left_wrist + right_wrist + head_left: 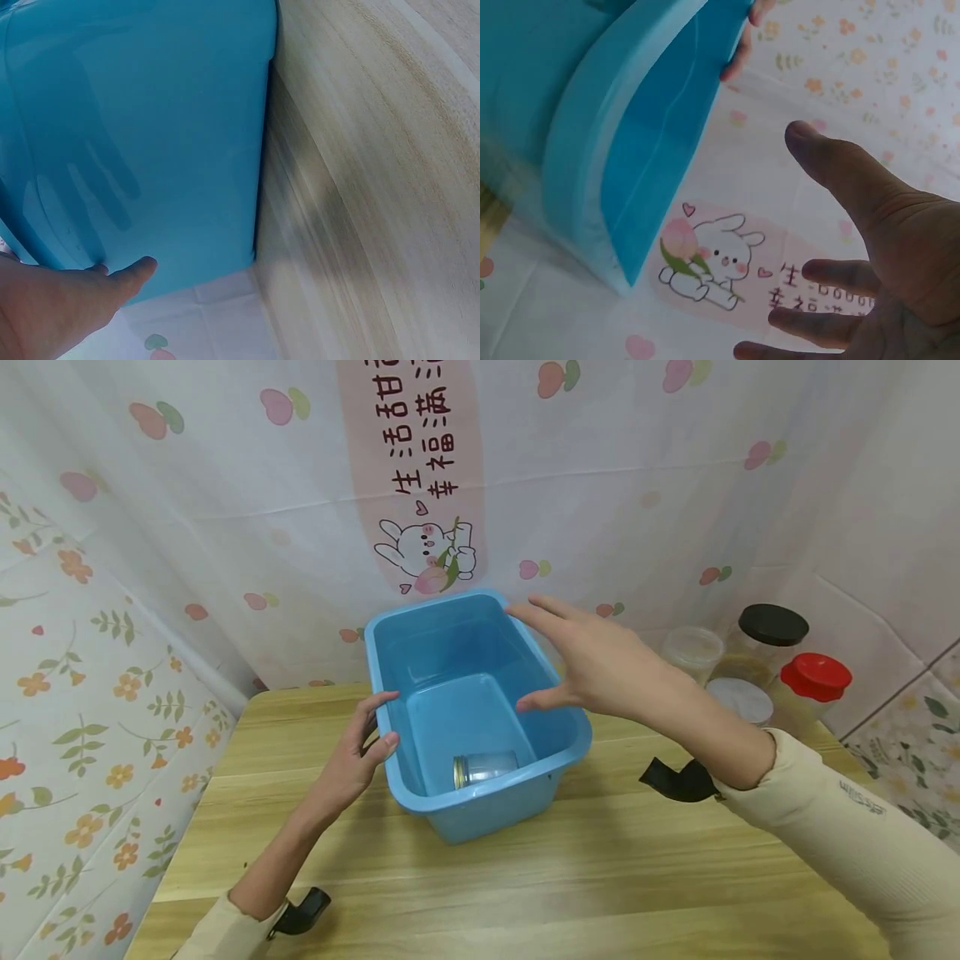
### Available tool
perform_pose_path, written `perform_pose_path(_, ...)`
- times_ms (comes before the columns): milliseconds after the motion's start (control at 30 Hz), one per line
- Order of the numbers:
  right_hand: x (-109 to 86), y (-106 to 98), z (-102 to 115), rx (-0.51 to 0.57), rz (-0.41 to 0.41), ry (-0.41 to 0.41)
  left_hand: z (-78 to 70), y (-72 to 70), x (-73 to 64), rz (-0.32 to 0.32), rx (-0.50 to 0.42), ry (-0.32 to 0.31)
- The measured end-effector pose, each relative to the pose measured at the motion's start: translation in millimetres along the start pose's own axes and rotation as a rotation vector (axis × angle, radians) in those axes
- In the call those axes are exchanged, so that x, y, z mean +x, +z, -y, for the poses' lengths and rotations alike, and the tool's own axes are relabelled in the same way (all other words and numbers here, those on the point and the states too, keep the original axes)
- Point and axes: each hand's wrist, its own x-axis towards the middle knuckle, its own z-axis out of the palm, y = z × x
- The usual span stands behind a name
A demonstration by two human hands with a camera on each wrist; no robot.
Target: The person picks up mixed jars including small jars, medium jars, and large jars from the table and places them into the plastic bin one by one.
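Observation:
A blue plastic basin (465,685) stands on the wooden table. Inside it, near the front wall, a clear glass jar (491,766) with a gold lid lies on its side. My left hand (356,752) holds the basin's left rim, thumb and index finger over the edge, and other fingers appear along the outside wall in the left wrist view. Above the basin's right side hovers my right hand (592,660), fingers spread, thumb apart, nothing in it. In the right wrist view the right hand (885,262) is apart from the basin's rim.
On the right of the table stand several clear jars, among them a black-lidded jar (772,625), a red-lidded jar (816,678) and a white-lidded one (740,700). A printed curtain (615,527) hangs right behind the basin. Bare wood (525,893) shows in front.

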Motion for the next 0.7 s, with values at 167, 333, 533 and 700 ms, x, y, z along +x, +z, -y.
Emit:
perform_pose_path(167,-4.1,0,-15,0.061,-0.075,-0.024,-0.9,0.5,0.0,-0.001,0.007,-0.008)
perform_pose_path(333,-7.6,3,-27,0.133,-0.128,-0.052,-0.9,0.6,-0.7,0.003,-0.002,-0.013)
perform_pose_path(533,-13.5,8,-43,0.250,-0.172,-0.074,-1.0,0.1,-1.2,0.009,-0.010,-0.005)
perform_pose_path(700,-18.2,13,-56,0.291,-0.226,-0.102,-0.9,-0.6,-0.5,0.013,-0.009,-0.006)
